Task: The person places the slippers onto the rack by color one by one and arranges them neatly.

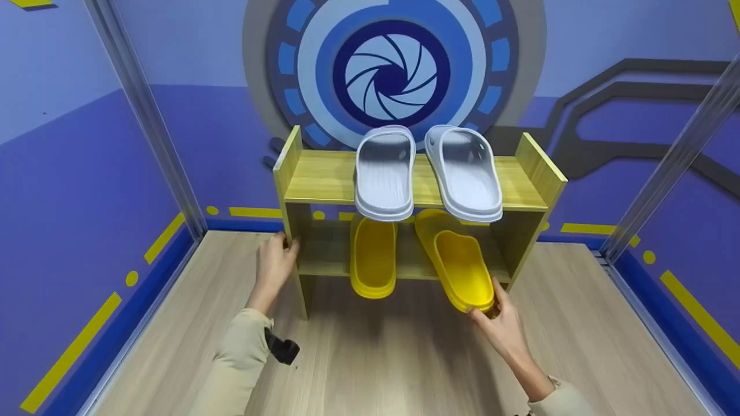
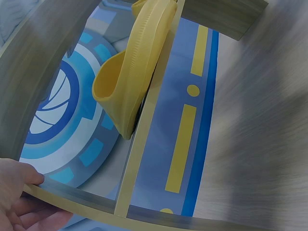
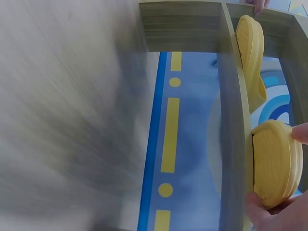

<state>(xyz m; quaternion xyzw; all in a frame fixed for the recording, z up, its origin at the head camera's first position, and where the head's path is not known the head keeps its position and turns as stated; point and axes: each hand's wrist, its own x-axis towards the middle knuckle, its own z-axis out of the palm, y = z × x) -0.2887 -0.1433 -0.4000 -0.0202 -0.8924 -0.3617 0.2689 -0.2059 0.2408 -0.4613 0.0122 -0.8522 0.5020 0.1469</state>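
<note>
My right hand (image 1: 504, 325) grips the heel of a yellow clog (image 1: 467, 268), which lies slanted on the lower shelf (image 1: 324, 254) of a small wooden shoe rack. Its toe points back and to the left, and the heel juts past the shelf's front edge. Beside it a second yellow clog (image 1: 374, 254) sits straight on the same shelf. At the rack's left side panel (image 2: 91, 204), my left hand (image 1: 276, 261) holds the front edge, thumb on the inner face and fingers outside.
Two pale grey clogs (image 1: 385, 173) stand on the upper shelf (image 1: 324, 176), heels over its front edge. The rack stands on a wood-grain tabletop (image 1: 370, 358). Behind it rises a blue and purple printed wall (image 1: 202, 127), with metal posts (image 1: 144, 115) at the corners.
</note>
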